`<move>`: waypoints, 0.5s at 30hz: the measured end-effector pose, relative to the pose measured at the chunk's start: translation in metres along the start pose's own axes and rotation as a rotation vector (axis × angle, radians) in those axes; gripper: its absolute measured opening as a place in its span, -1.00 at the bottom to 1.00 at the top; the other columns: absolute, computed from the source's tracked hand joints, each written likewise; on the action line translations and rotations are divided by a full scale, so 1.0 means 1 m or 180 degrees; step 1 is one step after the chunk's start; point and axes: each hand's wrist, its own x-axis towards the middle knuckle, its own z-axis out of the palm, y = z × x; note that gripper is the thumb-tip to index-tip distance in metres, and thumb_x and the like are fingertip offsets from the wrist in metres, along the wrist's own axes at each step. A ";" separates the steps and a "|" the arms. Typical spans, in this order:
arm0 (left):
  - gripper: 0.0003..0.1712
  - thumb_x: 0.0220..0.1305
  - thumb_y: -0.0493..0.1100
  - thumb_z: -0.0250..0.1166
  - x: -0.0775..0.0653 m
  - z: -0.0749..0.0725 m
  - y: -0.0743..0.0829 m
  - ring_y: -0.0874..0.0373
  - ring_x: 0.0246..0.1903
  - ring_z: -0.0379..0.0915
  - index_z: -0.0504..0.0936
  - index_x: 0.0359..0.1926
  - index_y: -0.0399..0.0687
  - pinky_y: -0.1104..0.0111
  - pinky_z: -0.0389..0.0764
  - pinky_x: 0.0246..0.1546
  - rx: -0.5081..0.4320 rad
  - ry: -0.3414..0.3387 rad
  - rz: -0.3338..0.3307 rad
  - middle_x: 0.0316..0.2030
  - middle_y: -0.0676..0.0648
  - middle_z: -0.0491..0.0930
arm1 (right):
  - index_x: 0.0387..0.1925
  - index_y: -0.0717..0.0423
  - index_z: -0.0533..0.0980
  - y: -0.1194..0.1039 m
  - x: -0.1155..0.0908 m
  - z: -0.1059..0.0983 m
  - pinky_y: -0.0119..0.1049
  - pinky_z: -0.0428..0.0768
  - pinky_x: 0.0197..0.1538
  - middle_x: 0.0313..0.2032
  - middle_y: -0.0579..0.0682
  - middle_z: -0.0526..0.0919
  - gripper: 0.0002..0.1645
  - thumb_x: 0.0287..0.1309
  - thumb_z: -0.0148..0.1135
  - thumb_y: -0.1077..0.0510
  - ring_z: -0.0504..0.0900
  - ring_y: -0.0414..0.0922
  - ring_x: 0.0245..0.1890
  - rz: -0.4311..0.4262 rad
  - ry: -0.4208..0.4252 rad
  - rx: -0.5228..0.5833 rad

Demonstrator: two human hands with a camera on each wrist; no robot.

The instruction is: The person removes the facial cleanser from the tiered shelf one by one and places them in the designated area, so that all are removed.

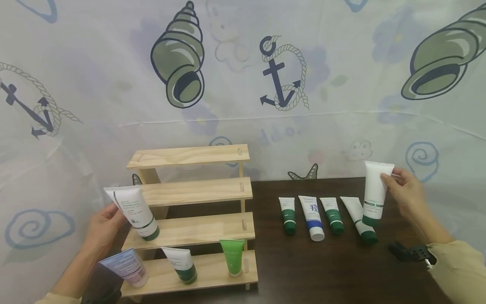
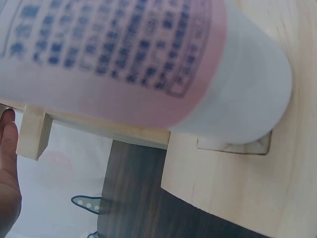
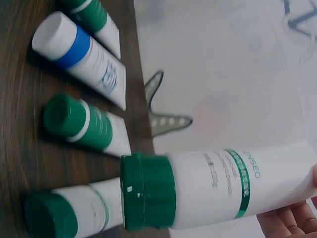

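My left hand grips the side of a white tube with a green cap, which leans cap-down at the left of the wooden rack's second tier from the bottom. Over the right of the table, my right hand pinches another white tube with a green cap, its cap pointing down. In the right wrist view, that tube hangs close above a lying white-and-green tube. The fingers of my left hand show only at the edge of the left wrist view.
On the rack's lowest tier stand a pink-and-lilac tube, a white-and-green tube and a green tube. Several tubes lie in a row on the dark table, one with a blue band. A patterned cloth hangs behind.
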 end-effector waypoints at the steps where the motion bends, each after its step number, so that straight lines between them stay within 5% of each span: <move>1: -0.22 0.31 0.16 0.11 0.000 0.000 0.000 -0.26 0.38 -0.11 0.15 0.39 -0.14 -0.24 0.04 0.28 -0.0007 -0.0004 -0.0003 0.34 0.09 0.22 | -0.27 -0.22 0.39 0.004 0.002 -0.003 -0.63 0.51 -0.43 -0.45 -0.48 0.53 -0.83 0.25 0.14 0.17 0.50 -0.49 -0.45 0.0006 0.0016 -0.0062; 4: -0.22 0.31 0.16 0.11 0.000 0.000 0.001 -0.26 0.38 -0.11 0.14 0.40 -0.14 -0.24 0.03 0.28 0.0008 -0.0017 -0.0009 0.35 0.04 0.19 | -0.21 -0.12 0.43 0.012 0.008 -0.011 -0.59 0.51 -0.45 -0.48 -0.49 0.50 -0.92 0.27 0.12 0.10 0.49 -0.48 -0.47 0.0047 0.0029 -0.0308; 9: -0.22 0.32 0.17 0.09 0.001 0.000 0.000 -0.27 0.38 -0.12 0.13 0.40 -0.12 -0.25 0.03 0.27 0.0032 -0.0032 -0.0020 0.37 -0.04 0.14 | 0.15 0.52 0.23 0.024 0.016 -0.019 -0.55 0.52 -0.45 -0.50 -0.51 0.40 -0.39 0.33 -0.01 0.05 0.44 -0.50 -0.47 0.0167 -0.0090 -0.0970; 12: -0.22 0.32 0.17 0.09 0.001 -0.001 0.000 -0.26 0.39 -0.13 0.13 0.40 -0.11 -0.25 0.02 0.28 0.0033 -0.0031 -0.0009 0.37 -0.03 0.14 | 0.25 0.60 0.08 0.036 0.020 -0.023 -0.60 0.48 -0.44 -0.37 0.08 0.62 -0.29 0.36 -0.09 0.06 0.37 -0.56 -0.45 0.0238 -0.0258 -0.1174; 15: -0.23 0.32 0.17 0.10 0.001 -0.001 0.000 -0.24 0.39 -0.10 0.13 0.40 -0.11 -0.24 0.04 0.27 0.0035 -0.0020 -0.0002 0.35 0.08 0.20 | 0.28 0.62 0.00 0.048 0.021 -0.026 -0.52 0.49 -0.41 0.00 0.64 0.36 -0.26 0.39 -0.15 0.05 0.45 -0.43 -0.39 0.0331 -0.0406 -0.1337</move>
